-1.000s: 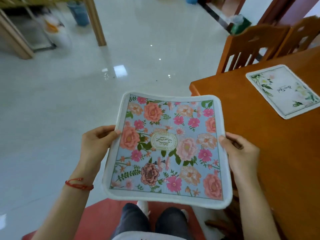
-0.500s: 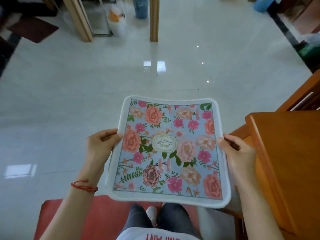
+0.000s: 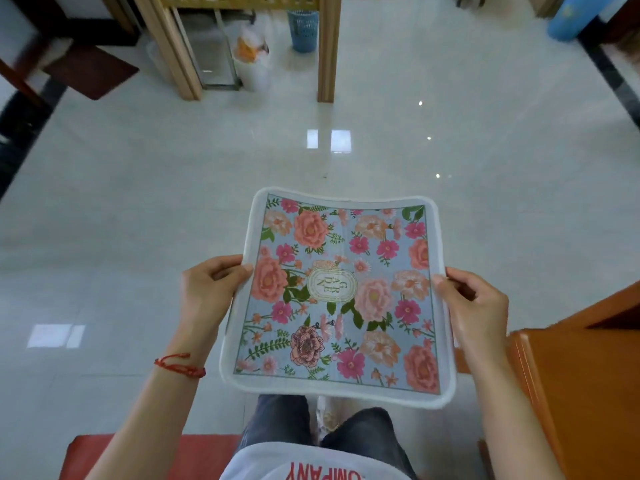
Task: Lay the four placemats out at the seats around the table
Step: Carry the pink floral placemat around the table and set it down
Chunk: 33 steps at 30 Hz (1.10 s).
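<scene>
I hold a floral placemat (image 3: 341,296), light blue with pink and peach flowers and a white border, flat in front of me above the floor. My left hand (image 3: 211,289) grips its left edge, thumb on top. My right hand (image 3: 474,306) grips its right edge the same way. The orange wooden table (image 3: 585,386) shows only as a corner at the lower right, beside my right forearm. No other placemat is in view.
Glossy white tiled floor (image 3: 346,140) fills most of the view. Wooden posts (image 3: 327,46), a blue basket (image 3: 303,29) and a white bag stand at the back. A red mat (image 3: 149,455) lies under my feet. A wooden chair part (image 3: 609,306) rises at the right.
My view has swung left, away from the table; the table and the white placemat on it slid out to the right. Both hands keep the same hold on the floral placemat.
</scene>
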Tool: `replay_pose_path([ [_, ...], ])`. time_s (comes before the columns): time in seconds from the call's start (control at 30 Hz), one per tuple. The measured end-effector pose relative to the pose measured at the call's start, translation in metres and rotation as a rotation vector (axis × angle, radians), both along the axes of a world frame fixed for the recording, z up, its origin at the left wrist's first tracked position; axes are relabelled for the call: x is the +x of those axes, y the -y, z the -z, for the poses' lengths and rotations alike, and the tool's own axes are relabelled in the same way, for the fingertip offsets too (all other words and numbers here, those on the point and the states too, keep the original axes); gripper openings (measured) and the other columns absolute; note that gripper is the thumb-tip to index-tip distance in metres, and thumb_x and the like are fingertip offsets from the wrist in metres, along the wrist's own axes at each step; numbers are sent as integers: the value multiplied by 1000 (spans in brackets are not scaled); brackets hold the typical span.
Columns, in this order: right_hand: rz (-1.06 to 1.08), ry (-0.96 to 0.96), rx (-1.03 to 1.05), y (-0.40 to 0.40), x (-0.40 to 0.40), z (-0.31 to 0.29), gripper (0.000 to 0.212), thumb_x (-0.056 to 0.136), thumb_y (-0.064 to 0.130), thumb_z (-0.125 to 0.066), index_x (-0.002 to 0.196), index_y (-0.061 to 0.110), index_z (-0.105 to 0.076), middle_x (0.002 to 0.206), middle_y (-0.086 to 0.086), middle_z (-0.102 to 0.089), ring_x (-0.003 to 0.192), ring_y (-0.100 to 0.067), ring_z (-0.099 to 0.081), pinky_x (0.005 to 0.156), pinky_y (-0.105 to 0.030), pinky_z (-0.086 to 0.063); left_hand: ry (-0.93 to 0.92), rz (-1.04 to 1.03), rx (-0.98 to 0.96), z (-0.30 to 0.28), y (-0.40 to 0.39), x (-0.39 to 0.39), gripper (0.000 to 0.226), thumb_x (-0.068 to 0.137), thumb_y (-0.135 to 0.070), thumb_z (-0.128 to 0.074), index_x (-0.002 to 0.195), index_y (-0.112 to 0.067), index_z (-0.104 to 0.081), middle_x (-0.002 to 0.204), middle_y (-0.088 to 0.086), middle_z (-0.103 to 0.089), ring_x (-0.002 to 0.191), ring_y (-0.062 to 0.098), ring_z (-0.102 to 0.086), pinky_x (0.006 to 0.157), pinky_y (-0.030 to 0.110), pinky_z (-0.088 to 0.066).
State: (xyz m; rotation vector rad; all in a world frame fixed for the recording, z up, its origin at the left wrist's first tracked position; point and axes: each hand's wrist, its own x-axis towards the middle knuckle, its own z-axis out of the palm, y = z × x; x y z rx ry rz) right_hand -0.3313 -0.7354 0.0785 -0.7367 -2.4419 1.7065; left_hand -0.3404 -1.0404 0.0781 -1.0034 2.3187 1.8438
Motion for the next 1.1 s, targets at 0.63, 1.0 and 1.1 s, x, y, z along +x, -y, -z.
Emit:
replay_pose_path([
  [0.63, 249, -8, -55, -13, -224, 0, 15, 82, 13, -67, 95, 19, -62, 79, 5, -65, 72, -9, -63, 64, -20, -49, -22, 239, -31, -4, -36, -291, 19, 79, -11, -70, 97, -6, -69, 78, 3, -69, 64, 13, -64, 66, 26, -54],
  [1.0, 446, 3, -59, -100, -318, 7, 16, 82, 17, -67, 98, 15, -66, 83, -2, -68, 78, -21, -67, 73, -32, -54, -47, 407, -5, -1, -141, -436, 20, 78, -8, -70, 97, -3, -69, 81, 6, -69, 71, 18, -63, 71, 27, -54],
  [1.1, 497, 2, -65, -135, -338, 5, 16, 82, 16, -67, 98, 14, -66, 82, -1, -67, 75, -19, -65, 70, -28, -52, -52, 459, -11, -2, -185, -470, 21, 78, -9, -70, 98, -3, -69, 82, 6, -69, 72, 17, -64, 69, 26, -55],
])
